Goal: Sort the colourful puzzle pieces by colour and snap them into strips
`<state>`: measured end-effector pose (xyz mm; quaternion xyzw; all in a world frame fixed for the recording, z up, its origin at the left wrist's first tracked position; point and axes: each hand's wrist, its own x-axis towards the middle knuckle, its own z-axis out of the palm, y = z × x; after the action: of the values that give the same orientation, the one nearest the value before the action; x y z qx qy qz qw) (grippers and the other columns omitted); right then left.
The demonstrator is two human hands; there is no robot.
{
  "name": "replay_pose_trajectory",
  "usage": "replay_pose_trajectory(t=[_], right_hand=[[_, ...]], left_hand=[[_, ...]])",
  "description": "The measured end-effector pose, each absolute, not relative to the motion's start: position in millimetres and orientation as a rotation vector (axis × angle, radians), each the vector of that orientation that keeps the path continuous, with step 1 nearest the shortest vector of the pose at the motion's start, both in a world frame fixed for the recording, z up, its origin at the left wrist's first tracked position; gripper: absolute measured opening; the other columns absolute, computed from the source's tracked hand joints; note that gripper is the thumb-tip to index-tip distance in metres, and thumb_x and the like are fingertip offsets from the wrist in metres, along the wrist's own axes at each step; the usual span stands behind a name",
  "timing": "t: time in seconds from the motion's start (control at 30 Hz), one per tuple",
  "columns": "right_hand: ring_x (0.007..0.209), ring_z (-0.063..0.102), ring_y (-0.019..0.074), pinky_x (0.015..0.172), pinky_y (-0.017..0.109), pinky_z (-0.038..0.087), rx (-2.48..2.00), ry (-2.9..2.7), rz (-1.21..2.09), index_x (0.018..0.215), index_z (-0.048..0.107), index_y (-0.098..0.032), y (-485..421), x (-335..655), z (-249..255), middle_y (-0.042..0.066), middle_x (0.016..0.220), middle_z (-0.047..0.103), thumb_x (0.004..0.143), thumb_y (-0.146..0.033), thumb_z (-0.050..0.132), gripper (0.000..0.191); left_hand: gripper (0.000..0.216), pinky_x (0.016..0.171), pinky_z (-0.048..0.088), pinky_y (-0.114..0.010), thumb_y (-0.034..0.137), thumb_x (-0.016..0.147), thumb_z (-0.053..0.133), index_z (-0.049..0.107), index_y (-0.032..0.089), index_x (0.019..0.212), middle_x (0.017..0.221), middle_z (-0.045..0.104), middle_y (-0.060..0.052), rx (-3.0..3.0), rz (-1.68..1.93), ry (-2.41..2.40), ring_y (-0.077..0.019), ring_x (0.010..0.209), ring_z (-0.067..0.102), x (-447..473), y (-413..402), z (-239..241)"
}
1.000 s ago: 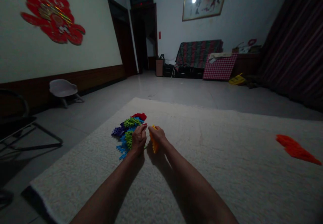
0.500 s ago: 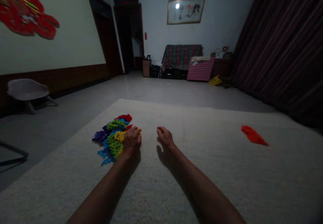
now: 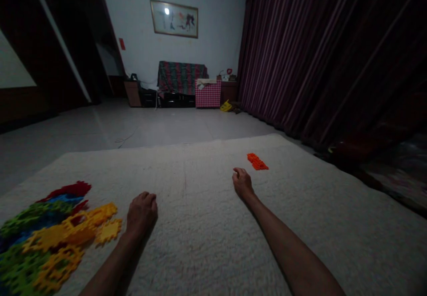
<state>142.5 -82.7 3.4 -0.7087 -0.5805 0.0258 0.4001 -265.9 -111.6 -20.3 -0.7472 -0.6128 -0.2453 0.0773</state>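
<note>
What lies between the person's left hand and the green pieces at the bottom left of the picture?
In the head view, yellow toothed pieces lie between the left hand and those green pieces.

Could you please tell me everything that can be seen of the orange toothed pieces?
The orange toothed pieces are bright and plastic-looking, with jagged edges. They lie low on the cream rug in one elongated cluster, slanting from far left to near right. They sit just beyond the right hand, apparently untouched by it. How they join is too small to tell.
</note>
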Motion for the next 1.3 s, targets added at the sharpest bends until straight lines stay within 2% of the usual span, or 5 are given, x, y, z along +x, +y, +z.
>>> replay_pose_trajectory(t=[0.2,0.43,0.63,0.87,1.3], right_hand=[[0.132,0.041,0.0319,0.111,0.047,0.031,-1.913,-1.287,-0.204,0.131,0.052,-0.011,-65,209,14,0.020,0.142,0.050,0.084,-0.025,0.052,0.049],[0.127,0.040,0.0341,0.107,0.051,0.030,-2.205,-1.407,-0.368,0.140,0.045,-0.016,-27,259,19,0.018,0.144,0.046,0.087,-0.046,0.055,0.061],[0.125,0.046,0.0362,0.103,0.051,0.037,-2.352,-1.488,-0.149,0.148,0.039,-0.021,-6,273,15,0.019,0.145,0.045,0.088,-0.055,0.052,0.071],[0.112,0.058,0.0336,0.094,0.048,0.043,-2.333,-1.518,-0.084,0.132,0.055,-0.024,3,274,15,0.016,0.126,0.063,0.089,-0.055,0.053,0.053],[0.100,0.064,0.0288,0.082,0.036,0.048,-2.171,-1.547,-0.118,0.120,0.063,-0.020,-11,233,14,0.016,0.109,0.068,0.087,-0.044,0.061,0.041]], left_hand=[[0.031,0.091,0.051,-0.041,0.020,0.089,0.040,0.070,0.015,0.094,0.100,0.068,-0.013,-2.270,-0.731,-1.775,-0.0265,0.096,0.065,-231,-97,-20],[0.028,0.095,0.050,-0.039,0.021,0.090,0.042,0.069,0.017,0.094,0.104,0.068,-0.011,-2.244,-0.777,-1.732,-0.0249,0.100,0.064,-229,-97,-25],[0.028,0.092,0.052,-0.037,0.022,0.090,0.042,0.069,0.019,0.095,0.103,0.068,-0.010,-2.213,-0.786,-1.746,-0.0238,0.098,0.064,-229,-100,-23],[0.029,0.093,0.053,-0.039,0.021,0.089,0.043,0.071,0.019,0.097,0.108,0.069,-0.011,-2.172,-0.805,-1.756,-0.0245,0.100,0.064,-228,-101,-24],[0.026,0.093,0.052,-0.038,0.020,0.088,0.045,0.070,0.019,0.094,0.103,0.069,-0.011,-2.172,-0.838,-1.745,-0.0247,0.097,0.064,-226,-99,-25]])
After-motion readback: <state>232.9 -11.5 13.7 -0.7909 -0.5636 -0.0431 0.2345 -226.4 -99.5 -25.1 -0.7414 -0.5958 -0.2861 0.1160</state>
